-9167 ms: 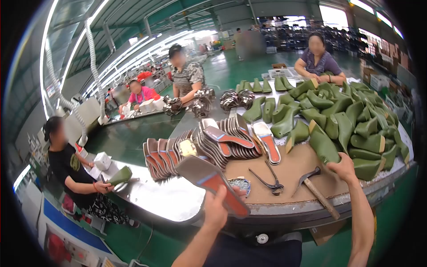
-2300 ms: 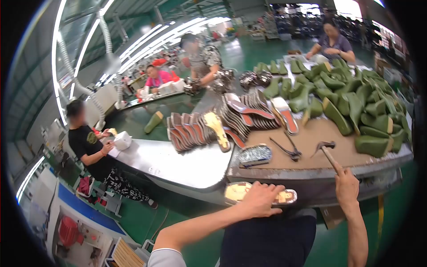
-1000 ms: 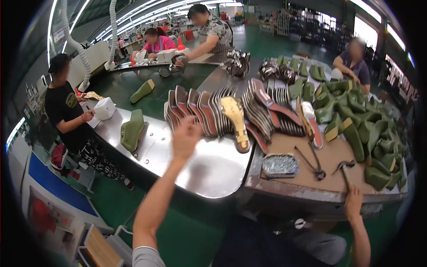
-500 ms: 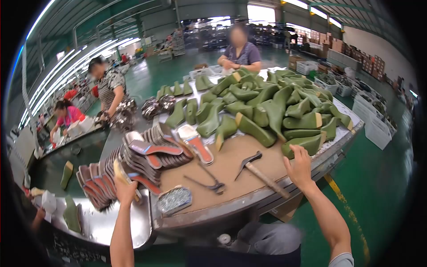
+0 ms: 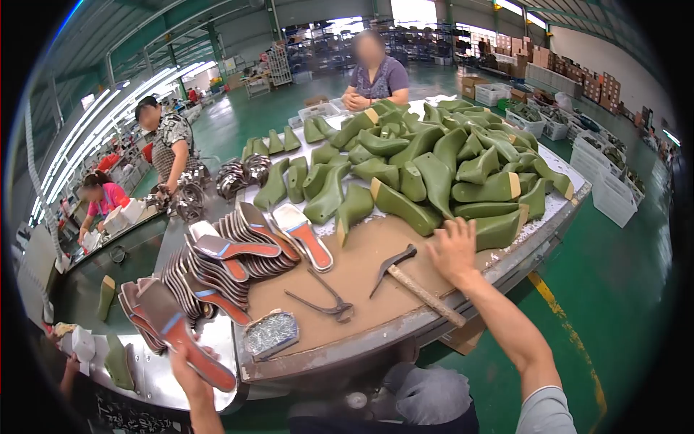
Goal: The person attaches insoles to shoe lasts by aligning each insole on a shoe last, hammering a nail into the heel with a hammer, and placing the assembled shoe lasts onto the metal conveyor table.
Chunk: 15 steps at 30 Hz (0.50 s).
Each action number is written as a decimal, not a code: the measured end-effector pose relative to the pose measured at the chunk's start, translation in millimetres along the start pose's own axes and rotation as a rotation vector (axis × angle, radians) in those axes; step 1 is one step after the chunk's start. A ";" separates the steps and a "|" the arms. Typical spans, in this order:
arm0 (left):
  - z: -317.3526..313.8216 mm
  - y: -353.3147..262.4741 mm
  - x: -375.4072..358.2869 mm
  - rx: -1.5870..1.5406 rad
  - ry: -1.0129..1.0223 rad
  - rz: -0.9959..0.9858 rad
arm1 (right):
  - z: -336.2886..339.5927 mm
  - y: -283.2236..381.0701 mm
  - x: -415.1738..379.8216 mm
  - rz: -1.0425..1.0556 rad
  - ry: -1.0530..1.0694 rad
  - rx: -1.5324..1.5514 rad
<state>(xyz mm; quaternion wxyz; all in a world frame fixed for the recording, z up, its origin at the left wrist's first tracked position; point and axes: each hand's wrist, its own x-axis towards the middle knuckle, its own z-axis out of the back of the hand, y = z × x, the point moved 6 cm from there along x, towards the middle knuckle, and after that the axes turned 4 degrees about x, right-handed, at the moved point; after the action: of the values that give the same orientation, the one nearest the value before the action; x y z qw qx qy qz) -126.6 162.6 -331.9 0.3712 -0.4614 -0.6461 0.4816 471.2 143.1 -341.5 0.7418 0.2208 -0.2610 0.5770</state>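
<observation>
- The left hand (image 5: 191,380) is closed around a shoe insole (image 5: 181,329). The insole is brown at one end and red-orange at the other, with a blue stripe across it. It is tilted, with the brown end up past the fingers.
- The right hand (image 5: 455,252) is open and holds nothing. Its fingers are spread, close to the big pile of green shoe lasts (image 5: 434,181). I cannot tell if the fingertips touch one.
- Just beside the right hand, a hammer (image 5: 426,295) lies on a brown board (image 5: 369,304). Its dark head is on the board and the end of its wood handle is at the table edge.
- Between the two hands, dark pincers (image 5: 340,311) lie with their handles spread apart.
- Nearer the left hand is a small tray (image 5: 279,353) full of little silver nails (image 5: 269,331).
- Past the left hand, lots more insoles (image 5: 231,264) lean and lie in rows.
- On the outer side of the left hand, one green last (image 5: 117,362) is on the shiny metal table (image 5: 159,372). Another green last (image 5: 106,296) is farther off.
- Past the pile, across from the right hand, is a person in a purple top (image 5: 377,78).
</observation>
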 end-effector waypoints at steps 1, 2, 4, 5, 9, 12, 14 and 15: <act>-12.8 0.5 -22.3 -0.015 -0.007 0.006 | -14.3 9.8 5.8 -0.026 0.036 0.151; -23.0 -1.5 -41.5 -0.029 -0.012 0.008 | -35.8 21.0 14.3 -0.049 0.070 0.306; -20.8 5.3 -67.2 -0.074 0.071 0.064 | -59.0 42.5 36.6 -0.080 0.076 0.450; -7.8 12.2 -76.9 -0.078 0.091 0.090 | -63.7 51.2 46.3 -0.089 0.052 0.438; 18.2 24.1 -115.2 -0.145 0.032 0.281 | -65.3 104.1 80.8 -0.055 0.127 0.625; 34.0 40.0 -126.1 -0.134 0.103 0.312 | -76.0 148.4 97.2 0.285 0.170 0.426; 36.6 37.4 -131.3 -0.172 0.068 0.329 | -104.4 161.5 106.4 0.501 0.214 0.332; 39.8 41.1 -132.2 -0.180 0.066 0.331 | -103.8 166.3 110.8 0.497 0.253 0.380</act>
<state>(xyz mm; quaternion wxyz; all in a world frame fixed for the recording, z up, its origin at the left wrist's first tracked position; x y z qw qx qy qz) -114.1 30.0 -386.7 0.2652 -0.6084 -0.5891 0.4609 345.3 329.8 -345.5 0.5505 0.2114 -0.1002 0.8014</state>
